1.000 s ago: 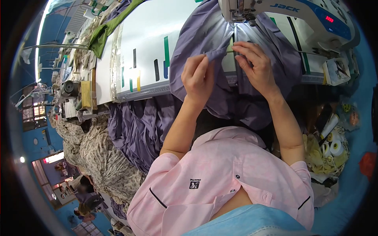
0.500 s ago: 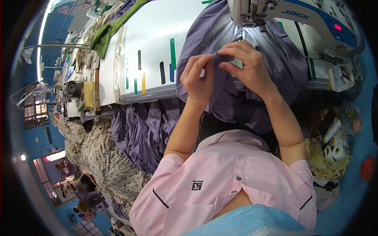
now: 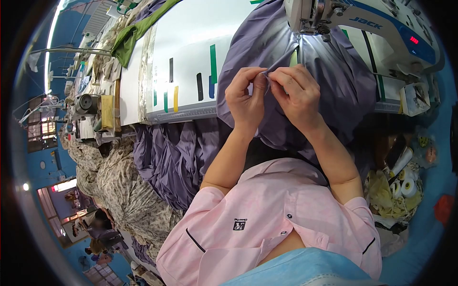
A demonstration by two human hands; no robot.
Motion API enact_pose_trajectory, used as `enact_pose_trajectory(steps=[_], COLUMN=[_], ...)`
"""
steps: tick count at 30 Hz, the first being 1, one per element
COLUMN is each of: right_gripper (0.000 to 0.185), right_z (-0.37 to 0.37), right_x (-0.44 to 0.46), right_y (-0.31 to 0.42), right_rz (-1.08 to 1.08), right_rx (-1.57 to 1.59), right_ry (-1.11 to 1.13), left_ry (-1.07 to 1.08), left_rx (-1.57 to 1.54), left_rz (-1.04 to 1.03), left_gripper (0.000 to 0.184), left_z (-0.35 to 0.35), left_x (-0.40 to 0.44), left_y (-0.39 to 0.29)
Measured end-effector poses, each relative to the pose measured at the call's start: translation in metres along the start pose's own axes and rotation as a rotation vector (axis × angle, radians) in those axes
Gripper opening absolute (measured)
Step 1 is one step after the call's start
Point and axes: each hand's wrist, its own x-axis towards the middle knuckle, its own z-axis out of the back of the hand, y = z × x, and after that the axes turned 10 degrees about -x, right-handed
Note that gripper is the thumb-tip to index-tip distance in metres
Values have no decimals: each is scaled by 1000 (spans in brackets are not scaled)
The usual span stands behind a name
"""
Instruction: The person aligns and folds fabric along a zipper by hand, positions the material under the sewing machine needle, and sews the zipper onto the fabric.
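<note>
Purple fabric (image 3: 334, 90) lies bunched over the sewing table and hangs off its front edge, below the lit head of the sewing machine (image 3: 362, 24). My left hand (image 3: 247, 95) pinches a small bit of the purple fabric between thumb and index finger. Close beside it, my right hand (image 3: 296, 93) is also closed at the same bit, its fingertips nearly touching those of the left. What exactly lies between the right fingertips is too small to make out. A slit in the fabric shows pale green just beyond the hands.
The white tabletop (image 3: 191, 43) carries coloured tape strips and a ruler (image 3: 186, 114) along its front edge. More purple cloth (image 3: 171, 157) and patterned cloth (image 3: 124, 186) are heaped at the left. Thread cones (image 3: 408, 186) sit at the right. People are visible far left.
The right hand has come down and in beside the left. Both hands now meet at the fabric, nearer the table's front edge. The view has shifted slightly, moving the machine rightward.
</note>
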Motion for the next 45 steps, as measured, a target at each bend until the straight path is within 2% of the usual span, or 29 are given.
enact_pose_trajectory(steps=[6, 9, 12, 15, 17, 20, 23, 26, 29, 33, 36, 41, 45], right_gripper=[27, 29, 31, 30, 28, 26, 22, 16, 13, 12, 17, 36, 35], right_z=[0, -2, -1, 3, 10, 31, 38, 39, 47, 64, 76, 84, 79], right_x=[0, -5, -11, -18, -19, -24, -22, -25, -30, -37, -44, -62, -78], right_y=[3, 6, 8, 7, -1, -37, -58, -77, -87, -87, -80, -58, -52], right_rz=[55, 60, 43, 30, 28, 7, 141, 260, 246, 185, 151, 100, 55], right_rx=[-56, -86, -91, -74, -51, -211, -343, -379, -366, -301, -254, -319, -359], right_ry=[-14, -15, 3, 71, 143, 390, 558, 630, 664, 648, 678, 666, 589], left_ry=[-52, -129, -158, -174, -207, -229, -203, -194, -61, 452, 787, 828, 822], left_rx=[-360, -542, -539, -561, -326, 6, 145, 126, 136, 154, 145, 180, 183], left_rz=[308, 368, 399, 346, 206, 40, -108, -214, -355, -415, -306, -219, -182], left_gripper=[9, 10, 11, 14, 16, 18, 16, 10, 4, 9, 12, 13, 11], left_z=[1, -4, -10, -6, -5, -2, 0, -3, -3, -5, -10, -8, -10], left_x=[-8, -11, -14, -11, -7, -1, 6, 9, 10, 4, -14, -37, -42], left_y=[-7, -9, -11, 2, 12, 16, 26, 32, 38, 17, 25, 51, 59])
